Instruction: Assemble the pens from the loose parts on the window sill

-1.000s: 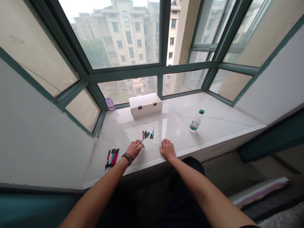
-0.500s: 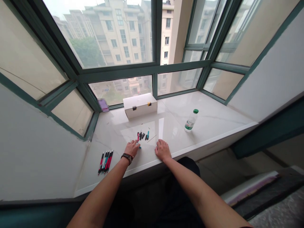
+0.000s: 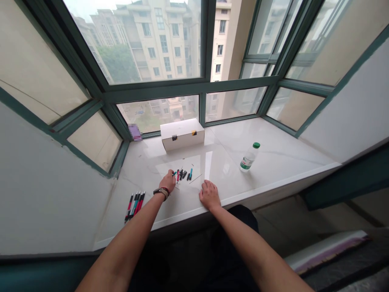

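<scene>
My left hand (image 3: 168, 181), with a dark band at the wrist, pinches a small teal pen part (image 3: 174, 174) just above the sill. Beside its fingertips lies a group of loose pen parts: a red barrel (image 3: 178, 175), several black pieces (image 3: 182, 174) and a teal barrel (image 3: 191, 174). A thin refill (image 3: 196, 178) lies to the right of them. My right hand (image 3: 210, 194) rests on the sill near its front edge, fingers lying on the surface with nothing seen in them. Several whole pens (image 3: 135, 206) lie in a row at the left, partly behind my left forearm.
A white box (image 3: 182, 136) stands at the back against the window. A clear bottle with a green cap (image 3: 249, 157) stands upright on the right. A blurred purple item (image 3: 135, 132) leans in the left corner. The white sill (image 3: 273, 162) ends at a front edge.
My left hand has moved slightly up and left, lifting the teal part to beside the red barrel. My right hand stays on the sill. The view has shifted a little.
</scene>
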